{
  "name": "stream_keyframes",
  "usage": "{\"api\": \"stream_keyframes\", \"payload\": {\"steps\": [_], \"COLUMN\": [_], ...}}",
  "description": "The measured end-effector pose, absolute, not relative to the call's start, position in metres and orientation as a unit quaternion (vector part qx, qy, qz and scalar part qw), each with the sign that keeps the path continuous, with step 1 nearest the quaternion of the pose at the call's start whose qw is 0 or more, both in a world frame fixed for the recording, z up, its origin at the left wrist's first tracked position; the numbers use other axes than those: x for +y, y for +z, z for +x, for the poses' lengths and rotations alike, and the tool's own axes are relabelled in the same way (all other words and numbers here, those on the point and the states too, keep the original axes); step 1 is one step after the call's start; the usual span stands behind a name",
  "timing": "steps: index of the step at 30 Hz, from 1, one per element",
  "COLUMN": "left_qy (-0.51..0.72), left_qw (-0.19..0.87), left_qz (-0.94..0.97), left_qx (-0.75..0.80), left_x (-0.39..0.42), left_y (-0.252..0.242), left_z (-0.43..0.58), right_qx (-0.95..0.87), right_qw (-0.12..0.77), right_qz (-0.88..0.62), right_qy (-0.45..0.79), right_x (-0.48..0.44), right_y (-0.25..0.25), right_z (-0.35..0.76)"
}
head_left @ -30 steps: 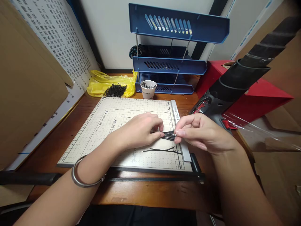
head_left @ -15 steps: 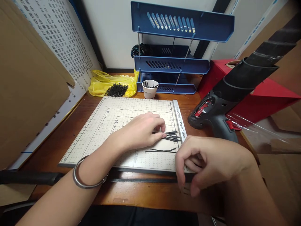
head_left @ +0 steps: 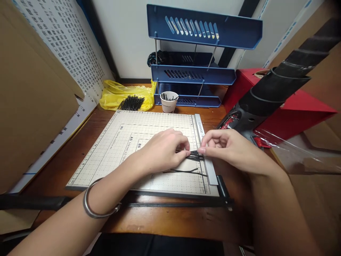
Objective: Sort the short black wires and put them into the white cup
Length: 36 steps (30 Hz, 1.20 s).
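My left hand (head_left: 162,149) presses down on a small bundle of thin black sticks (head_left: 195,155) lying on the gridded paper cutter board (head_left: 119,142), near its right ruler edge (head_left: 206,156). My right hand (head_left: 231,147) touches the bundle's right ends with its fingertips, pinching them at the ruler. One loose pair of black sticks (head_left: 186,171) lies on the board just in front of the bundle. A metal bangle (head_left: 96,206) rings my left wrist.
A white cup (head_left: 169,101) holding black sticks and a yellow bag (head_left: 125,97) with more of them sit behind the board. A blue three-tier tray rack (head_left: 194,71) stands at the back. A heat gun (head_left: 266,92) and red box (head_left: 293,106) crowd the right; cardboard (head_left: 29,106) walls the left.
My right hand, which had dropped to the board's front edge half a second ago, has come back up to the bundle's ends. The left hand stays on the bundle.
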<state>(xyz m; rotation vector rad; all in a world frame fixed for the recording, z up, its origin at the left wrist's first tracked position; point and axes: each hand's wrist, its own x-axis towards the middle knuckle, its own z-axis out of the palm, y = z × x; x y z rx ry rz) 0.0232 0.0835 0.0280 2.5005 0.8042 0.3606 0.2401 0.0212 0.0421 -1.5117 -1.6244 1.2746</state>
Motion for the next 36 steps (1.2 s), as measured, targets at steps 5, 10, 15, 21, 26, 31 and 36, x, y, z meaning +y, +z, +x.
{"api": "stream_keyframes", "payload": {"steps": [5, 10, 15, 21, 26, 31, 36], "left_qy": [0.136, 0.15, 0.185, 0.215, 0.181, 0.145, 0.279], "left_qw": [0.191, 0.113, 0.072, 0.066, 0.049, 0.074, 0.238], "left_qz": [0.91, 0.915, 0.916, 0.912, 0.921, 0.923, 0.892], "left_qx": [0.341, 0.357, 0.348, 0.343, 0.343, 0.347, 0.264], "left_x": [0.069, 0.045, 0.025, 0.016, 0.007, 0.007, -0.012], "left_y": [0.032, 0.027, 0.016, 0.015, 0.012, 0.008, 0.022], "left_z": [0.022, 0.02, 0.017, 0.017, 0.016, 0.015, 0.009], "right_qx": [-0.618, -0.646, -0.679, -0.718, -0.718, -0.706, -0.711], "right_qw": [0.289, 0.238, 0.162, 0.146, 0.147, 0.162, 0.177], "right_qz": [-0.594, -0.616, -0.638, -0.616, -0.623, -0.637, -0.628], "right_qy": [0.426, 0.382, 0.326, 0.289, 0.273, 0.264, 0.262], "right_x": [0.025, 0.025, 0.024, 0.025, 0.024, 0.023, 0.024], "right_y": [0.032, 0.03, 0.034, 0.036, 0.036, 0.035, 0.033], "right_z": [0.246, 0.247, 0.239, 0.236, 0.235, 0.234, 0.232]}}
